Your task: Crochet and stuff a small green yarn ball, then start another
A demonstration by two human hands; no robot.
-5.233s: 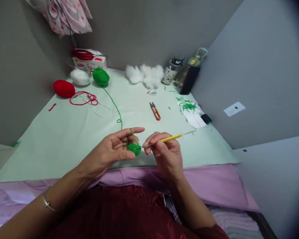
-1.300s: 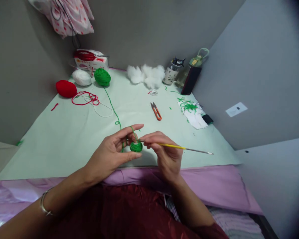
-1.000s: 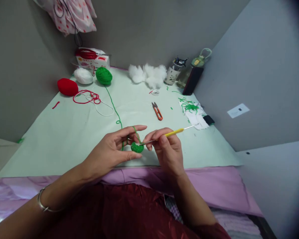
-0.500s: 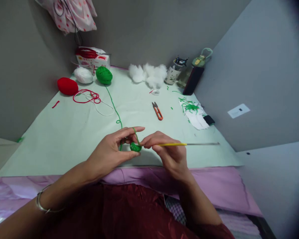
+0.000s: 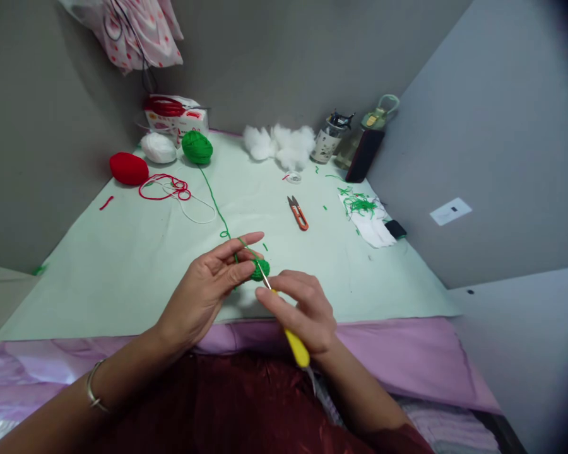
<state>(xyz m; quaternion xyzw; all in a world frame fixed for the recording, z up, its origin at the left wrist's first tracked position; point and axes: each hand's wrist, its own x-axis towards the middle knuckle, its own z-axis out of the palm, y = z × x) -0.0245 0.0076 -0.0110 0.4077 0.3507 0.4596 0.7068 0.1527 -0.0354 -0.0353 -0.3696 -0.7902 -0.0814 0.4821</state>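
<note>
Between thumb and fingers, my left hand pinches a small round green crochet piece. Green yarn passes over its raised index finger and trails back to the green yarn ball. Closed around a crochet hook with a yellow handle is my right hand. The hook's metal tip points up and left and meets the green piece. Its handle slants down toward my lap.
Orange thread snips lie beyond my hands. Red and white yarn balls sit at the back left, white stuffing at the back. Green scraps on tissue, a pen cup and a bottle stand or lie right.
The hook has swung from nearly level to steeply slanted, its handle now toward my lap. My right hand has moved left and down, and my left hand has turned with the green piece.
</note>
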